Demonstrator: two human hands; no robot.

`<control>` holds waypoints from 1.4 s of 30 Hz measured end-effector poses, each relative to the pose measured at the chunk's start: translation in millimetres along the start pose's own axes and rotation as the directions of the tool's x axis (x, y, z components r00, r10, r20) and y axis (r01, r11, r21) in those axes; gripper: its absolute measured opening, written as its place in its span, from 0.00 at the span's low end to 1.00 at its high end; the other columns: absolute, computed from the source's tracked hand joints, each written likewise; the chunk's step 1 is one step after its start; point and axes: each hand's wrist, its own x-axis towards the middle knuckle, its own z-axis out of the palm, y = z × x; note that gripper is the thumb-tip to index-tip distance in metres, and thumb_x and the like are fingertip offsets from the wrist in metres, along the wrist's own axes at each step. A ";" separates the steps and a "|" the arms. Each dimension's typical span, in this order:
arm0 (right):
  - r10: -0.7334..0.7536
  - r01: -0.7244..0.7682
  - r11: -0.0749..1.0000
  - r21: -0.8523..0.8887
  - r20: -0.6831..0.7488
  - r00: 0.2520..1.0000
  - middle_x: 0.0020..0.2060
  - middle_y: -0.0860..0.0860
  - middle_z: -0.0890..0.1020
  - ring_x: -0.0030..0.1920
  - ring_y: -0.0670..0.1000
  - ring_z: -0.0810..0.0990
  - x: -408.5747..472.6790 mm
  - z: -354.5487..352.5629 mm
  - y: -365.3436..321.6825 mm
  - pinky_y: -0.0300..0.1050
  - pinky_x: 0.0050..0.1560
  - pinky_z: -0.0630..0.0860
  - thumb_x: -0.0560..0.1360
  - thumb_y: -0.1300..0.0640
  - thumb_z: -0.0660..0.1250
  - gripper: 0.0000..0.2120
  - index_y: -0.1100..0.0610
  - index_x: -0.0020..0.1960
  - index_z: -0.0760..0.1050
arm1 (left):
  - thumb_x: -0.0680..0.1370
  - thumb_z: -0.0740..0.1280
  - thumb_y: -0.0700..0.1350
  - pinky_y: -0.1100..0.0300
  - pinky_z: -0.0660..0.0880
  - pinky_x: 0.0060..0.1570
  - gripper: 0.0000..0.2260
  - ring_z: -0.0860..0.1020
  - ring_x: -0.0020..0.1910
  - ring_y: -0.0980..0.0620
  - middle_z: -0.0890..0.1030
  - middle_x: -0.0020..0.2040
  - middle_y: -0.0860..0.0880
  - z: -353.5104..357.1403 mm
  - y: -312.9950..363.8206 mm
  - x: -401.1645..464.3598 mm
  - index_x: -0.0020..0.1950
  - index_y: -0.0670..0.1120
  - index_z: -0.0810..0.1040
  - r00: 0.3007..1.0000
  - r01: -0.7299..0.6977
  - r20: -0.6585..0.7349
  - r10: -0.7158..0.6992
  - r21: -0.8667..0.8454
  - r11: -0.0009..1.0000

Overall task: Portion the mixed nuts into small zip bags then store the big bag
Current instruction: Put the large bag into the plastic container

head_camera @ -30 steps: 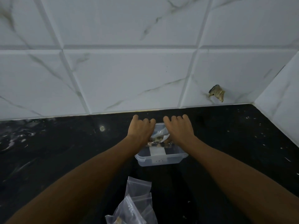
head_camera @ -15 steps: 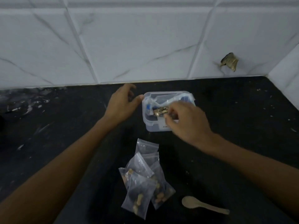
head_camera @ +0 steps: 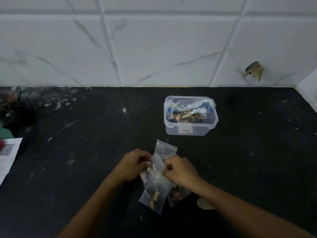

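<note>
A clear plastic container (head_camera: 191,130) stands on the black counter, with the big bag of mixed nuts (head_camera: 187,112) tucked inside it. Nearer to me lies a pile of small zip bags (head_camera: 155,193) with nuts in them. My left hand (head_camera: 133,166) and my right hand (head_camera: 180,170) have curled fingers at either side of one small zip bag (head_camera: 157,163) on top of the pile, pinching its upper part.
A pale spoon (head_camera: 204,203) lies on the counter, partly hidden under my right forearm. White papers (head_camera: 7,155) and dark clutter (head_camera: 15,114) sit at the left edge. The white tiled wall (head_camera: 154,48) bounds the counter at the back and right.
Both hands left the container and came back toward me to the pile of small bags, taking hold of one. The camera has tilted down.
</note>
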 end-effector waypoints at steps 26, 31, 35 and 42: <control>0.321 -0.181 0.926 0.330 -0.442 0.838 0.39 0.57 0.83 0.33 0.51 0.84 41.3 -197.3 42.8 0.44 0.35 0.83 0.73 0.56 0.72 0.11 0.61 0.51 0.78 | 0.81 0.63 0.41 0.73 0.70 0.36 0.09 0.78 0.42 0.59 0.82 0.53 0.48 -36.4 142.8 108.4 0.57 0.44 0.81 0.891 -0.229 -0.402 0.209 -0.001 0.973; 0.325 -0.342 0.938 0.054 -0.476 0.817 0.35 0.54 0.82 0.34 0.52 0.83 67.8 -177.7 51.4 0.50 0.40 0.83 0.71 0.54 0.73 0.11 0.58 0.49 0.77 | 0.81 0.61 0.41 0.68 0.75 0.40 0.11 0.79 0.45 0.54 0.82 0.55 0.45 -27.2 135.1 114.1 0.59 0.45 0.81 0.930 -0.197 -0.293 0.222 0.113 0.974; 0.237 -0.364 0.919 -0.156 -0.518 0.822 0.37 0.51 0.78 0.36 0.49 0.80 72.2 -162.9 48.2 0.43 0.37 0.78 0.75 0.52 0.68 0.11 0.57 0.54 0.75 | 0.81 0.61 0.40 0.59 0.79 0.49 0.11 0.80 0.48 0.53 0.82 0.55 0.45 -24.2 130.8 110.9 0.59 0.44 0.81 0.903 -0.209 -0.361 0.234 0.107 0.972; 0.171 -0.372 0.853 -0.365 -0.479 0.861 0.40 0.51 0.73 0.36 0.48 0.72 76.3 -155.7 43.3 0.42 0.32 0.67 0.77 0.50 0.66 0.19 0.50 0.66 0.70 | 0.81 0.61 0.38 0.72 0.72 0.29 0.12 0.75 0.33 0.60 0.82 0.54 0.45 -28.2 122.9 103.8 0.61 0.42 0.79 0.869 -0.264 -0.423 0.256 0.043 0.964</control>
